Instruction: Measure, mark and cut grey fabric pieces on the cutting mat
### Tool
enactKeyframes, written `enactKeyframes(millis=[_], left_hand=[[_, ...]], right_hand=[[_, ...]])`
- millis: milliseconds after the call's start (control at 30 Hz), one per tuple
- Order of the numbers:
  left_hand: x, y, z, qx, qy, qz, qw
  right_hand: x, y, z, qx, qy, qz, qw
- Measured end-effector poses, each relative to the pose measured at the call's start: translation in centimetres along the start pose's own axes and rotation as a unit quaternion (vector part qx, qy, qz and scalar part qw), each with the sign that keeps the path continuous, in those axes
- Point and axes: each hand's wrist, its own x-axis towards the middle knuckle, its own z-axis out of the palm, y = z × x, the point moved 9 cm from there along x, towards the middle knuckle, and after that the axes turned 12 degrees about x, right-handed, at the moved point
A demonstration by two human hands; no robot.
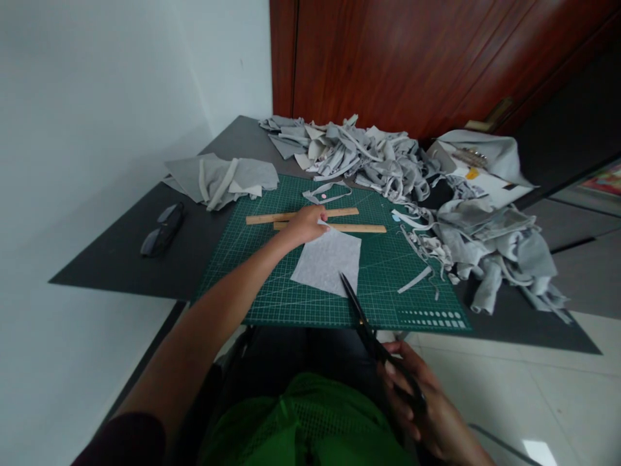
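My left hand (306, 224) pinches the upper left corner of a light grey, roughly square piece of fabric (328, 260) above the green cutting mat (272, 294). Black scissors (361, 315) are in my right hand (412, 388), low at the mat's front edge. Their blades look closed and point up and left, the tip over the fabric's lower right part. Whether the tip touches the cloth I cannot tell. Two wooden rulers (371, 228) lie on the mat, partly hidden behind my left hand.
Heaps of grey fabric scraps (349, 152) lie along the back and right of the dark table (111, 265). Folded cloth (220, 178) and glasses (163, 230) are at the left. A white box (485, 168) stands at the back right. Thin offcuts (414, 279) lie on the mat's right side.
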Motion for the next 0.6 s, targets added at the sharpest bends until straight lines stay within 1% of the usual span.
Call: enactKeyframes(millis=[67, 133, 200, 233, 333, 400, 500, 600], left_hand=[[0.0, -0.2, 0.1, -0.005, -0.019, 0.009, 1.000], [-0.2, 0.0, 0.3, -0.007, -0.040, 0.026, 0.999], [-0.6, 0.8, 0.4, -0.003, -0.053, 0.053, 0.997], [-0.9, 1.4, 0.3, 0.004, -0.054, 0.078, 0.996], [-2.0, 4.0, -0.2, 0.035, -0.046, 0.190, 0.980], [-2.6, 5.1, -0.4, 0.056, -0.050, 0.242, 0.967], [-3.0, 5.3, 0.2, 0.075, -0.095, 0.250, 0.961], [-3.2, 5.2, 1.0, 0.079, -0.132, 0.244, 0.957]], right_hand=[[0.3, -1.4, -1.3, 0.007, 0.035, -0.013, 0.999], [0.4, -2.9, -2.8, 0.021, 0.071, -0.041, 0.996], [0.2, -3.7, -4.1, 0.039, 0.088, -0.065, 0.993], [0.0, -3.8, -4.5, 0.048, 0.087, -0.070, 0.993], [-1.1, -2.3, -5.1, 0.064, 0.067, -0.065, 0.994], [-2.0, -0.7, -5.2, 0.067, 0.057, -0.062, 0.994], [-3.1, 1.7, -4.5, 0.049, 0.010, -0.045, 0.998], [-3.8, 3.2, -3.6, 0.025, -0.034, -0.028, 0.999]])
